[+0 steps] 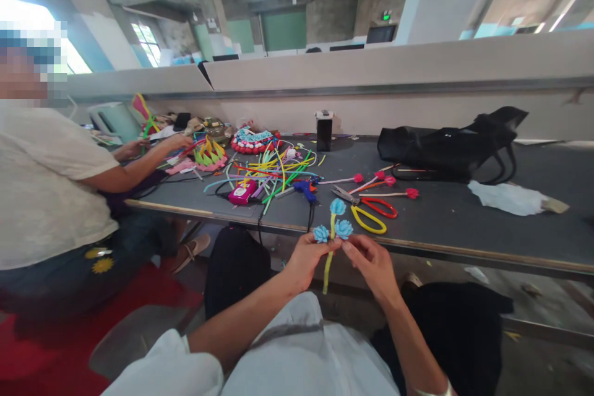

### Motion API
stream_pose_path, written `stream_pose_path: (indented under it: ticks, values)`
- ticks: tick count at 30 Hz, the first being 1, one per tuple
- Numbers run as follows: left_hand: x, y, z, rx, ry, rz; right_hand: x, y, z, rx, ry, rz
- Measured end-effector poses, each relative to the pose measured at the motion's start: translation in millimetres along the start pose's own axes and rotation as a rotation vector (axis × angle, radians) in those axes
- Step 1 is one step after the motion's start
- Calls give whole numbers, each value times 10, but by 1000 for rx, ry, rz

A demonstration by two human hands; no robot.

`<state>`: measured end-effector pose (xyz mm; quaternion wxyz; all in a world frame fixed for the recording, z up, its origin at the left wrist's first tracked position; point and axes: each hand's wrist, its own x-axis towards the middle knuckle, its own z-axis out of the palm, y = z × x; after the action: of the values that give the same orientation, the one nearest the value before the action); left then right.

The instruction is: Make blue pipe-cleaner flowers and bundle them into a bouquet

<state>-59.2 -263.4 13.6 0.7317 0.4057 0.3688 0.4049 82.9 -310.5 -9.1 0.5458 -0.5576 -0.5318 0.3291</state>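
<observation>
A pipe-cleaner flower stem (327, 272), yellow-green with three fluffy blue blooms, stands nearly upright over my lap, just in front of the table edge. My left hand (301, 263) pinches it below the blooms. Thumb and fingers of my right hand (375, 266) close at the base of the right-hand bloom (343, 229); the exact contact is partly hidden. Beyond them on the table lie scissors (375, 209) with one red and one yellow handle. Several pink-tipped stems (390, 193) lie past the scissors.
A blue glue gun (306, 189), a magenta box (242, 192) and a heap of coloured pipe cleaners (278, 167) lie left of centre. Behind stands a phone on a holder (324, 133). A black bag (440, 148) lies right. At left a person (55, 179) works with both hands.
</observation>
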Motion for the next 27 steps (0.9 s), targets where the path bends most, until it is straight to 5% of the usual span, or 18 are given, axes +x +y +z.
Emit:
stream_pose_path:
  ticks: [7,16,27]
  values:
    - [16,-140,14,74,-56,-6,11,29,85,-72,184,-44]
    - [46,-159,11,-109,-64,-165,5,123,134,110,214,57]
    - [50,-167,32,-191,-100,-105,3,121,240,398,281,241]
